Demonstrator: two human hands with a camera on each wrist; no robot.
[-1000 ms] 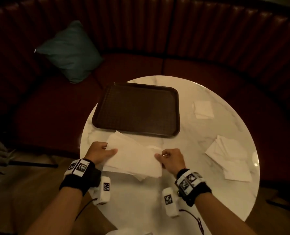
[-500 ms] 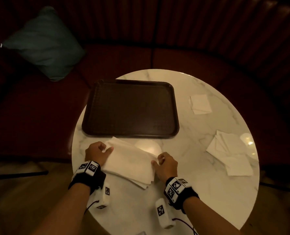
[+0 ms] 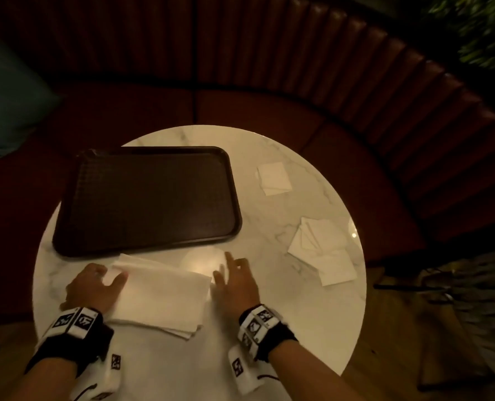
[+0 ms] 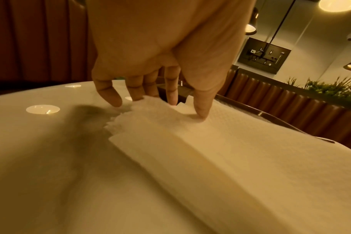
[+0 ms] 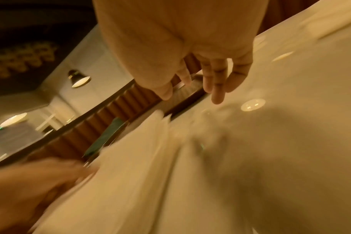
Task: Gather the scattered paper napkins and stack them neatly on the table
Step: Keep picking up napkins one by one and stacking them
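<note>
A stack of white paper napkins [image 3: 162,296] lies on the round marble table [image 3: 269,328], just in front of the tray. My left hand [image 3: 96,287] holds the stack's left end, thumb pressed on top and fingers curled at its edge [image 4: 200,109]. My right hand [image 3: 234,282] hovers at the stack's right edge with fingers spread and holds nothing; in the blurred right wrist view its fingers [image 5: 216,88] hang straight above the table. A loose pile of napkins [image 3: 324,250] lies at the right rim, and a single folded napkin [image 3: 273,178] sits further back.
A dark brown tray [image 3: 150,195] covers the table's back left. A curved dark red booth seat [image 3: 269,105] wraps behind the table, with a teal cushion [image 3: 6,96] at the far left. Wooden floor shows beyond the table's right edge.
My right hand has let go of the stack's right edge and opened, lifting slightly towards the right. The left hand stays on the stack. The head view has tilted down and shifted right.
</note>
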